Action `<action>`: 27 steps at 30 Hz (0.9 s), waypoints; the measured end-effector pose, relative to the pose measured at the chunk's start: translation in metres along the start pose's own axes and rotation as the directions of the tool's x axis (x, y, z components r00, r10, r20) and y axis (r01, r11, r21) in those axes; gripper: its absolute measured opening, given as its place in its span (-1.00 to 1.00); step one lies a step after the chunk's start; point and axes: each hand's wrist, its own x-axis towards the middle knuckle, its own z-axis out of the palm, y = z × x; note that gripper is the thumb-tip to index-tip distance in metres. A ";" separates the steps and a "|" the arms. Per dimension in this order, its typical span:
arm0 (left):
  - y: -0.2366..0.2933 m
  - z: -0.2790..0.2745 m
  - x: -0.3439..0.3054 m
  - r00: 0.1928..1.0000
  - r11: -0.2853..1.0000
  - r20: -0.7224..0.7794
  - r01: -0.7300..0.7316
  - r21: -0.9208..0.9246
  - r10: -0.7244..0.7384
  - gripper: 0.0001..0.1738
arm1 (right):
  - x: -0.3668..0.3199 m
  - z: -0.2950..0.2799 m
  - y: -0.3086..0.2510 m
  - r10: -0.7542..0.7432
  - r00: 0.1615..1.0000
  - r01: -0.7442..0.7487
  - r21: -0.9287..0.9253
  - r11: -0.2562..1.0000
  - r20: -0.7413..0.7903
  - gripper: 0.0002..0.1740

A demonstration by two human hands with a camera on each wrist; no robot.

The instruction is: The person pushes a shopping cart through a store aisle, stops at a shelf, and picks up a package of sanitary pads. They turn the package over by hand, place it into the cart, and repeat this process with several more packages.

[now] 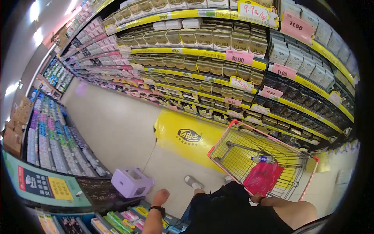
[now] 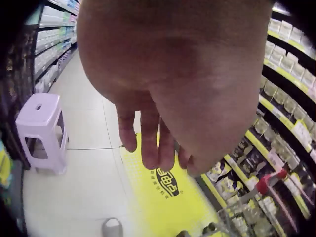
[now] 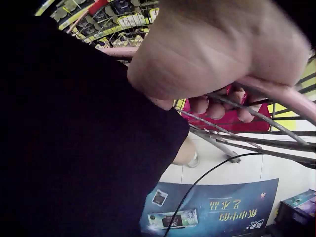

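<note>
Right hand (image 1: 256, 198) gripping cart (image 1: 234, 123), left hand (image 1: 160, 197) loose

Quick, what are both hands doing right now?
Left hand: open, holding nothing.
Right hand: closed, gripping the cart bar.

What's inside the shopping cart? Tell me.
In the shopping cart are a bottle lying on its side and what looks like a red plastic bag. The bag's contents, if any, and whatever is beneath it are hidden.

Head view downward, wrist views close, cart (image 1: 221, 137) shared
</note>
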 end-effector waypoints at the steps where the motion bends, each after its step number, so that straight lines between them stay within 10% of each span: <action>1: -0.031 -0.007 0.010 1.000 1.000 0.004 -0.012 0.006 0.012 -0.78 | 0.011 0.007 -0.004 -0.054 0.996 0.064 -0.149 0.987 0.076 -0.33; 3: -0.097 -0.019 0.038 0.968 0.928 -0.167 -0.120 0.352 0.188 -0.80 | 0.086 0.061 0.017 -0.093 0.969 0.102 -0.025 0.995 0.230 -0.34; 6: -0.168 -0.061 0.082 0.995 0.991 0.004 0.096 -0.089 -0.096 -0.75 | 0.041 0.035 -0.037 0.024 0.994 0.004 -0.251 0.968 0.108 -0.19; 8: -0.188 -0.084 0.099 0.977 0.973 -0.199 0.035 -0.229 -0.082 -0.78 | 0.016 0.017 -0.083 0.048 0.994 -0.014 -0.308 0.951 0.103 -0.23; 19: -0.189 -0.079 0.122 0.996 0.945 0.004 0.086 -0.314 -0.089 -0.78 | 0.018 0.049 -0.245 -0.161 0.959 0.259 -0.484 0.836 0.235 -0.68; 27: -0.198 -0.100 0.111 0.980 0.945 0.125 0.185 -0.270 -0.156 -0.68 | 0.012 0.040 -0.350 -0.285 0.918 0.332 -0.141 0.933 0.277 -0.79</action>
